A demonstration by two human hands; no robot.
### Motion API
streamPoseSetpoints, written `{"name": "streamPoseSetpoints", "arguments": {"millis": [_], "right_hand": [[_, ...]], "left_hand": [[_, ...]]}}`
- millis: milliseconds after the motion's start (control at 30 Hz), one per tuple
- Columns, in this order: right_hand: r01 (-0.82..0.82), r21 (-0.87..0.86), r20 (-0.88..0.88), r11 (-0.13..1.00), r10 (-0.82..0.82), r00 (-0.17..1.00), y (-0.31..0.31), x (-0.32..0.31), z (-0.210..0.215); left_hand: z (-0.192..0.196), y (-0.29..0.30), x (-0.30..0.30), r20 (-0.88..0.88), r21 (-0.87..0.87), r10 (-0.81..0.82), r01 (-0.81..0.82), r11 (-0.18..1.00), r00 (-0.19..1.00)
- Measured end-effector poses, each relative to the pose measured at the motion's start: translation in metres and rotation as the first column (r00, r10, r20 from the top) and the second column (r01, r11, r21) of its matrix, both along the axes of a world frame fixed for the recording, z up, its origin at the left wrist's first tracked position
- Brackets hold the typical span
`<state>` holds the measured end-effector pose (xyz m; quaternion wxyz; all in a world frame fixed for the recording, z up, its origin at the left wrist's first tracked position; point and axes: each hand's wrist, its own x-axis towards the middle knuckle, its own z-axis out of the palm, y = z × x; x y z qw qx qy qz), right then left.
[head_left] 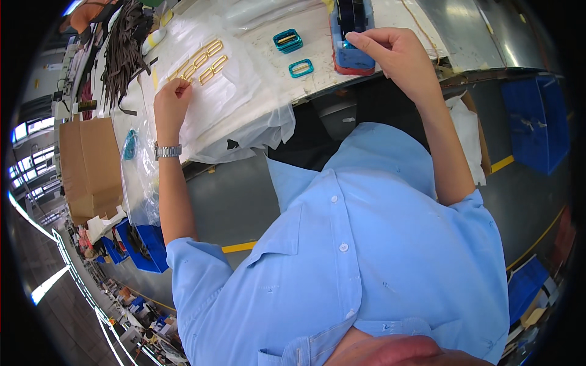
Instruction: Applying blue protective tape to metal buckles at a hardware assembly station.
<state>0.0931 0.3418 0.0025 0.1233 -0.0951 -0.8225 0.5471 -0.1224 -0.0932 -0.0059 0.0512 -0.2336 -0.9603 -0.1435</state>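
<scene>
My left hand (173,104), a watch on its wrist, is closed in a pinch at the near end of two rows of gold slide buckles (213,69). They lie on thin white plastic film (235,97). What its fingertips hold, if anything, is hidden. My right hand (400,58) pinches at the front end of a blue tape dispenser (355,59), thumb and forefinger on the tape's end; the tape itself barely shows. Between my hands lie a small stack of teal buckles (287,41) and a single teal buckle (301,68).
Dark straps (125,52) hang in a bundle at the table's left. A cardboard box (90,161) and clear plastic bag (139,183) are beside the left forearm. Loose film hangs over the table's front edge. Blue bins (537,125) stand on the floor at both sides.
</scene>
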Motion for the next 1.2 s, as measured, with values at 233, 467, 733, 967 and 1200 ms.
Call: {"name": "streamPoseSetpoints", "arguments": {"millis": [233,467,733,967,1200], "right_hand": [[-0.042,-0.171,-0.073,0.984,0.030,0.997,0.005,-0.007,-0.012],[-0.021,-0.431,-0.082,0.902,-0.016,0.997,-0.030,0.049,0.021],[-0.020,-0.686,0.123,0.728,0.143,0.982,-0.057,0.094,-0.013],[-0.033,-0.714,0.101,0.699,0.149,0.984,-0.056,0.098,-0.014],[-0.048,-0.710,0.091,0.702,0.159,0.983,-0.057,0.100,-0.015]], "left_hand": [[0.044,0.041,0.033,0.399,0.857,-0.180,-0.297,0.421,0.899],[0.057,0.152,0.144,0.522,0.822,-0.691,-0.512,0.251,0.499],[0.027,0.200,0.193,0.645,0.742,-0.642,-0.539,0.399,0.414],[0.028,0.208,0.199,0.690,0.722,-0.577,-0.468,0.509,0.437],[0.018,0.207,0.200,0.707,0.707,-0.554,-0.460,0.537,0.440]]}}
